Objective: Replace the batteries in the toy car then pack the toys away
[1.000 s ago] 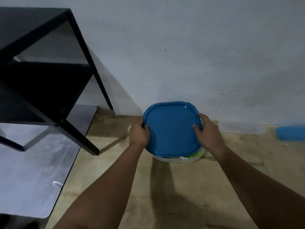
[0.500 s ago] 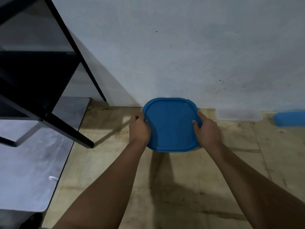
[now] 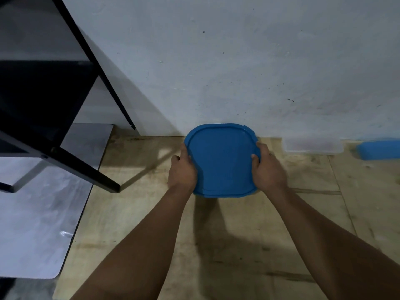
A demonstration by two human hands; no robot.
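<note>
Metal framing of a black table (image 3: 71, 131) fills the left side, its slanted legs running down toward a grey sheet (image 3: 41, 224) that lies flat on the floor beneath it; the sheet has a rounded near corner and a small bright glint on it. Beside the sheet begins a floor of pale wooden boards (image 3: 151, 245), scuffed and stained, with seams running across it and dark shadows of the arms falling over it. A whitish plastered wall (image 3: 238, 61) rises behind, marked with small dark specks and faint scratches, and meets the boards in a straight line.

At the middle, close against the foot of the wall, sits the blue lid (image 3: 220, 161), a rounded square with a raised rim; whatever lies under it is hidden from this view. The left hand (image 3: 183, 169) grips its left edge, thumb on top and fingers curled under the rim. The right hand (image 3: 268, 167) grips the right edge in the same way, its fingers curled over the rim.

Further right, along the wall, a clear plastic box (image 3: 312, 145) lies on the boards, and just beyond it, near the picture's edge, a blue container (image 3: 378, 150).
</note>
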